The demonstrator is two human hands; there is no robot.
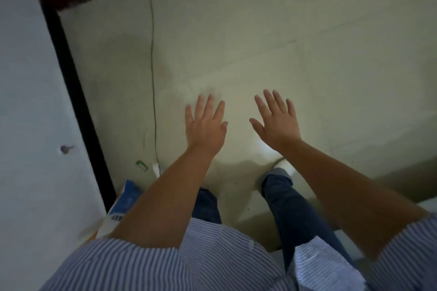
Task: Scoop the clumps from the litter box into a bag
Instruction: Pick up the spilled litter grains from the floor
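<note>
Pale concrete floor [260, 54] lies under both hands: left hand [204, 129] and right hand [276, 125] hold nothing, fingers spread straight. Litter box, scoop and clumps are not visible, so their handling cannot be judged.

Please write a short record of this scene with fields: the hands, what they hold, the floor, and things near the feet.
left hand: left hand open, fingers spread, holds nothing
right hand: right hand open, fingers spread, holds nothing
floor: pale floor, thin cord lying across it
near feet: blue and white bag by the left leg; small green clip
litter box: not in view
scoop: not in view
</note>
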